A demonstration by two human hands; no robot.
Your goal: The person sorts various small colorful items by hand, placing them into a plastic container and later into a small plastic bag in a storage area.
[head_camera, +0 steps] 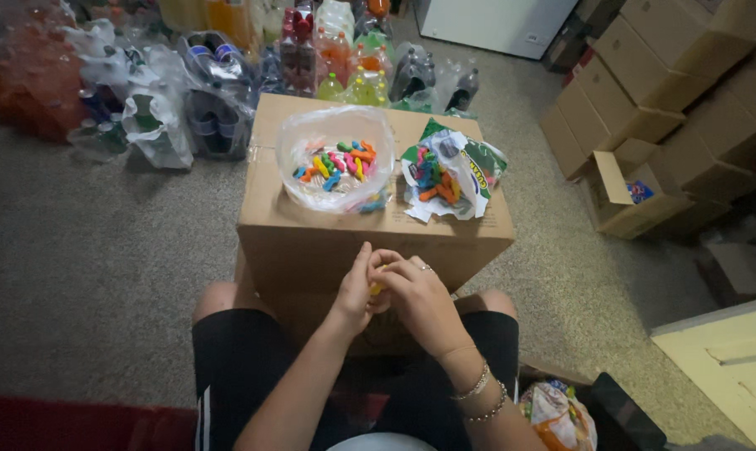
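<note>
At the near edge of the brown cardboard box (311,234) that serves as our surface, we bring our left hand (355,294) and right hand (416,296) together, fingers pinching a small yellow piece (375,289), mostly hidden between them. We judge that we are mid-way through working this one piece. Next calls for a firm two-handed pinch; more coloured pieces wait in the clear plastic bag (334,159) and the torn green-and-white packet (451,171).

Dim indoor light is falling softly from above, leaving the corners dark. Wide-lens distortion is bending the edges, and fine detail is smearing slightly.
</note>
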